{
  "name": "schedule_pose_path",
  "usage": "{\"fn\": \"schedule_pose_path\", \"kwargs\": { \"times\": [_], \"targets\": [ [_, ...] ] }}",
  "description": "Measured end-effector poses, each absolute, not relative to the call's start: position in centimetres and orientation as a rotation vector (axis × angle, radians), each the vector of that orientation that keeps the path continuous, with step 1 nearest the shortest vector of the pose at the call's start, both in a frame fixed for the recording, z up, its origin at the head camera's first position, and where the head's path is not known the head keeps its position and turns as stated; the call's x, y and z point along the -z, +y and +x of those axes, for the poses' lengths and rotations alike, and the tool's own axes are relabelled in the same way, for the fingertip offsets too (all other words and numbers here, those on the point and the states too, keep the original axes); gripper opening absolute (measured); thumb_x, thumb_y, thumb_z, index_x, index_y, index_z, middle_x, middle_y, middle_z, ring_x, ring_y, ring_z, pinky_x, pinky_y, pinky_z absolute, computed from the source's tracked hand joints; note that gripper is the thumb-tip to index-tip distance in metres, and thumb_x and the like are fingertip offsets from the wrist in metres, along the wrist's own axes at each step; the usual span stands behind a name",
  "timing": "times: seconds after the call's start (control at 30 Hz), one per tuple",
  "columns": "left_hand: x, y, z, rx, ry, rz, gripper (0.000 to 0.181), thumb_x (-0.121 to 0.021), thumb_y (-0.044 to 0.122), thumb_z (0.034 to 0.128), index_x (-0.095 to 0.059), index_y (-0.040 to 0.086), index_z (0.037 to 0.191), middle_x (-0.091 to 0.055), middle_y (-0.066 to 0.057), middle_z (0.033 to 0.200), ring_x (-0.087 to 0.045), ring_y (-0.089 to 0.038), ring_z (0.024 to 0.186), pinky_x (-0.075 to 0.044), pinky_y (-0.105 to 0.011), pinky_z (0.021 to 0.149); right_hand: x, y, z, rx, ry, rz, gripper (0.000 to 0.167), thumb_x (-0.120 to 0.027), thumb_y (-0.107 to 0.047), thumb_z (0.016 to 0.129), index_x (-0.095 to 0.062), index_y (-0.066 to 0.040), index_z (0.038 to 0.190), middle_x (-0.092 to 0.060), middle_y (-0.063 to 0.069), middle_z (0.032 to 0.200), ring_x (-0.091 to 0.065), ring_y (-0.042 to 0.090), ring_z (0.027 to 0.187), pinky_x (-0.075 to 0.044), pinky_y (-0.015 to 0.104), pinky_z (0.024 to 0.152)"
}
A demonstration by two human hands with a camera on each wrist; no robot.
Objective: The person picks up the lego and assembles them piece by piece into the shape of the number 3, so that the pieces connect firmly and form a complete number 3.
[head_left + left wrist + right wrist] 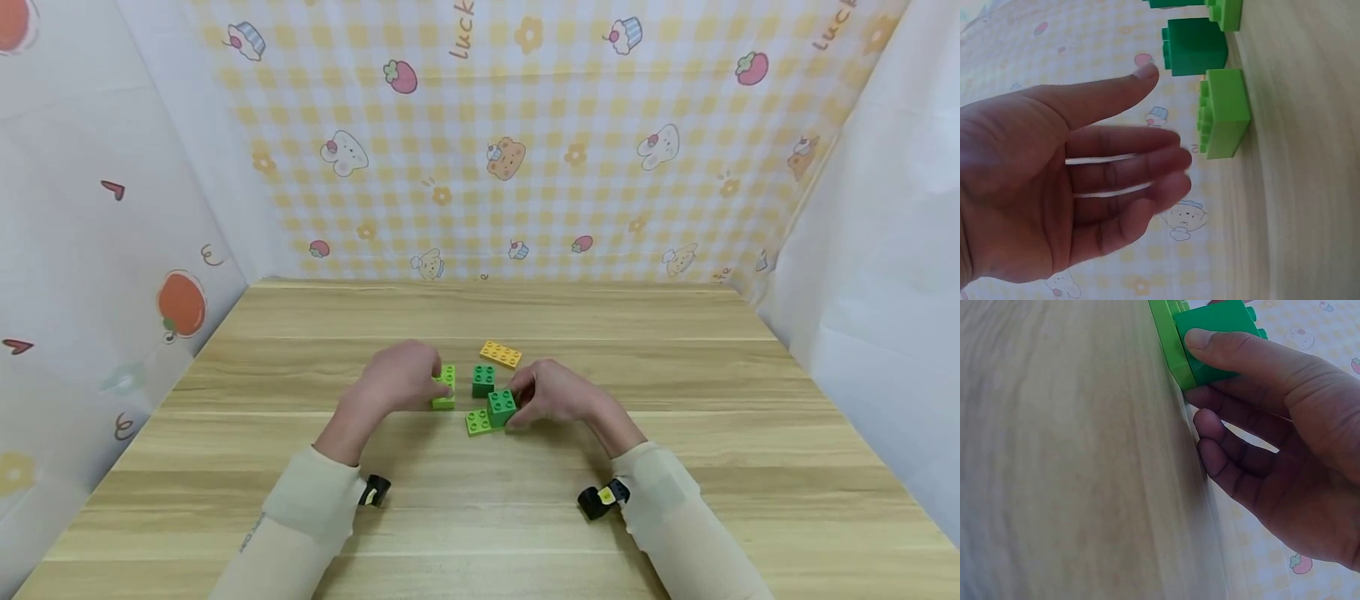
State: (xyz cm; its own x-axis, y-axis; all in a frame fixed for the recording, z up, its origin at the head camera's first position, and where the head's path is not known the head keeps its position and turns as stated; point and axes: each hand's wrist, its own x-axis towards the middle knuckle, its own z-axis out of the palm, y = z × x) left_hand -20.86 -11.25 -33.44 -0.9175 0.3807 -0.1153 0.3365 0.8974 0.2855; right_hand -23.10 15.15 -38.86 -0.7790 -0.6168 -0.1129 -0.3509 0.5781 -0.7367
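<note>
My right hand (558, 392) pinches a green square building block (1216, 328) between thumb and fingers. That block sits on the right end of a light green flat block (477, 422), whose left studs stay uncovered. My left hand (1079, 181) hovers by a taller light green block (1229, 115), its fingers loosely bent and holding nothing. In the left wrist view a gap shows between the fingertips and that block. Between the two hands stands another green square block (483, 381), studs up, on the wooden table (480, 517).
Behind the green blocks lies a yellow flat block (500, 354), turned at a slant. A patterned cloth (480, 167) rises along the table's back edge, and white sheets hang on both sides.
</note>
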Motion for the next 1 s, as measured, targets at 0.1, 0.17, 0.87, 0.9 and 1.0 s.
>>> {"fn": "schedule_pose_path", "kwargs": {
  "times": [0.1, 0.17, 0.87, 0.9, 1.0],
  "targets": [
    [33.7, -11.1, -20.9, -0.391, 2.912, 0.465, 0.051, -0.079, 0.035, 0.0948, -0.052, 0.015, 0.057, -0.038, 0.006, 0.054, -0.034, -0.010, 0.052, -0.027, -0.026, 0.051, 38.8, 15.2, -23.0, 1.031, 2.449, -0.778, 0.024, -0.093, -0.012, 0.078, -0.083, -0.014, 0.099, -0.071, -0.003, 0.092, -0.063, 0.011, 0.082, -0.053, 0.024, 0.073],
    [34.1, -10.9, -20.9, -0.385, 2.928, 0.430, 0.056, -0.078, 0.037, 0.0948, -0.045, 0.017, 0.055, -0.034, 0.007, 0.052, -0.031, -0.010, 0.050, -0.025, -0.025, 0.049, 38.9, 15.2, -23.0, 1.031, 2.448, -0.774, 0.024, -0.093, -0.012, 0.078, -0.083, -0.013, 0.099, -0.071, -0.003, 0.093, -0.062, 0.011, 0.082, -0.053, 0.024, 0.073],
    [36.2, -9.8, -21.2, -0.310, 2.992, 0.279, 0.060, -0.083, 0.051, 0.0870, -0.044, 0.018, 0.055, -0.037, 0.006, 0.053, -0.033, -0.009, 0.049, -0.025, -0.024, 0.046, 38.9, 15.1, -23.0, 1.010, 2.459, -0.771, 0.024, -0.093, -0.014, 0.079, -0.082, -0.015, 0.100, -0.071, -0.003, 0.093, -0.062, 0.010, 0.083, -0.053, 0.026, 0.075],
    [36.2, -9.8, -21.2, -0.309, 2.990, 0.280, 0.060, -0.083, 0.050, 0.0872, -0.044, 0.018, 0.056, -0.038, 0.006, 0.054, -0.034, -0.009, 0.049, -0.026, -0.023, 0.046, 38.9, 15.1, -23.0, 1.010, 2.457, -0.774, 0.024, -0.093, -0.014, 0.079, -0.082, -0.015, 0.100, -0.071, -0.003, 0.093, -0.062, 0.010, 0.082, -0.053, 0.025, 0.074],
    [36.2, -9.8, -21.3, -0.302, 2.980, 0.281, 0.056, -0.083, 0.047, 0.0876, -0.046, 0.017, 0.057, -0.041, 0.005, 0.056, -0.036, -0.010, 0.051, -0.028, -0.024, 0.047, 38.9, 15.1, -23.0, 1.008, 2.456, -0.775, 0.024, -0.093, -0.014, 0.079, -0.082, -0.015, 0.100, -0.071, -0.004, 0.093, -0.062, 0.010, 0.082, -0.053, 0.025, 0.074]
  ]
}}
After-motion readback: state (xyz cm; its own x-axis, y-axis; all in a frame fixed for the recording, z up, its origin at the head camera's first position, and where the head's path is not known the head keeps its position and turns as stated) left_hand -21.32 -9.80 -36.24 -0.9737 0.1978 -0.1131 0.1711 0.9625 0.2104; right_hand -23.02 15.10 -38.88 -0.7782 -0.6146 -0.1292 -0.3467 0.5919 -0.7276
